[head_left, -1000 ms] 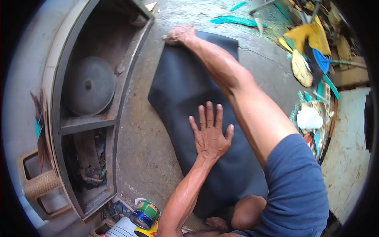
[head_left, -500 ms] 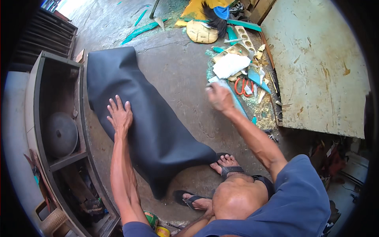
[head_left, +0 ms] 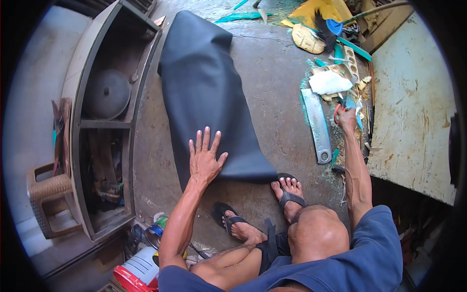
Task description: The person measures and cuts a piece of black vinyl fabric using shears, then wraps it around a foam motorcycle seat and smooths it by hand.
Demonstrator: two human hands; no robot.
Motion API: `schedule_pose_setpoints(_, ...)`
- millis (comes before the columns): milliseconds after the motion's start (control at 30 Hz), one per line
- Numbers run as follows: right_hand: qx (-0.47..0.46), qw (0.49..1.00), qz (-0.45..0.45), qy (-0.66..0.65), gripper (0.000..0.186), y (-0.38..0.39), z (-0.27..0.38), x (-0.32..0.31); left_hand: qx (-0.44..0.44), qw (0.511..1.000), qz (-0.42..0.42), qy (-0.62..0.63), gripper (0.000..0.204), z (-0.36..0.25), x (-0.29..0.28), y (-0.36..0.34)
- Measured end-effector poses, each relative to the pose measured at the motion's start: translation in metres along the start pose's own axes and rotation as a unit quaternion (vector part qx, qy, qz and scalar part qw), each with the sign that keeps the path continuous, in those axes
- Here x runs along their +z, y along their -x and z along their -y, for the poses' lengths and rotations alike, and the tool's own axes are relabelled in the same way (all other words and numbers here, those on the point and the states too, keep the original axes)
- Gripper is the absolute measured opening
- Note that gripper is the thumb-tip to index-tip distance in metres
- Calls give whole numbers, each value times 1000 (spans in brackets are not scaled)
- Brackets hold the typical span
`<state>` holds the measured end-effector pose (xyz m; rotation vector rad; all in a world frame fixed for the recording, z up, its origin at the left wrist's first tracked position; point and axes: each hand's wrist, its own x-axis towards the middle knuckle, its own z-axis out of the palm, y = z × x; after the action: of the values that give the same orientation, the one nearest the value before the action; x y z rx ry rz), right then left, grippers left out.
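Observation:
My left hand (head_left: 206, 159) lies flat with fingers spread on a large black sheet (head_left: 204, 92), smooth like leather or vinyl, spread over the floor with soft folds. Off to the right, my right hand (head_left: 346, 119) is closed on the red handle (head_left: 336, 113) of a pair of scissors among the scraps; the blades are mostly hidden. Just left of that hand lies a wide, flat metal ruler (head_left: 317, 129) with a hole at its near end. A crumpled white cloth or paper (head_left: 331, 82) sits beyond the hand.
An open cabinet (head_left: 80, 124) with a round metal lid (head_left: 107, 94) stands left, beside a woven-pattern stool (head_left: 51, 190). A worn board (head_left: 413, 112) borders the right. Green strips, foam bits and a blue brush-like piece (head_left: 334, 27) litter the far right floor. A red-and-white bucket (head_left: 138, 267) is near-left.
My right hand has moved from above the ruler to the scissors and closed on their handle. My left hand has slid nearer along the black sheet. The view has shifted.

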<state>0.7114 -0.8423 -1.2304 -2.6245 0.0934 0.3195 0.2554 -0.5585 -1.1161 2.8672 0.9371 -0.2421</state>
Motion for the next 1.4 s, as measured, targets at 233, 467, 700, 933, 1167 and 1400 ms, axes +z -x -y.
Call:
schedule_pose_setpoints(233,-50,995,-45,-69,50,46,-43,-23,-16,1000,7,14,66,29,-13,43)
schedule_pose_setpoints(467,-129,972,-129,151,41,77,-59,-16,-485,746,-220,399,75,-13,81,158)
schedule_pose_setpoints(700,-429,882,193,-22,38,199,42,-5,-470,164,-365,787,97,46,106,157)
schedule_pose_setpoints(933,-100,752,651,-8,44,334,61,65,-348,141,-343,861,41,80,76,147)
schedule_pose_setpoints(1167,-37,655,753,49,46,363,59,37,-415,189,-371,809,38,119,78,176)
schedule_pose_setpoints(1400,-253,682,628,276,73,348,90,-30,-593,265,-391,652,36,120,100,130)
